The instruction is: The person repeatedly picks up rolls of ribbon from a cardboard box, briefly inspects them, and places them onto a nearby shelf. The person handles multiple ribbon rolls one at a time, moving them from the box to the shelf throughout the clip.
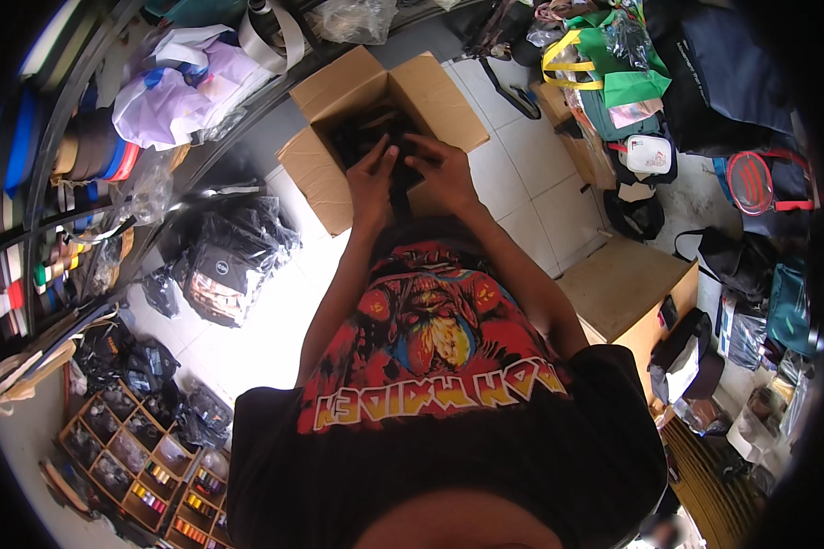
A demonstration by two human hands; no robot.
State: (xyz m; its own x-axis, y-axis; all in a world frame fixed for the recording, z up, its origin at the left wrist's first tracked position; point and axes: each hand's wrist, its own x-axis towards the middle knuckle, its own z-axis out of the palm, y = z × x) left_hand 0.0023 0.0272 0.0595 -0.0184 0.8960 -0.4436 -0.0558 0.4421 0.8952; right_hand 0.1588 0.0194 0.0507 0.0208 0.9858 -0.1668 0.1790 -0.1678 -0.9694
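The single wide view looks steeply down from the wearer's head, the shirt (449, 467) close below it, the hands (372, 188) and box (439, 99) farther off toward the top, shelves (41, 183) bending along the left rim.

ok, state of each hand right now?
Left hand: partly curled, over the open cardboard box; can't tell if holding anything.
Right hand: partly curled too; can't tell if holding anything.
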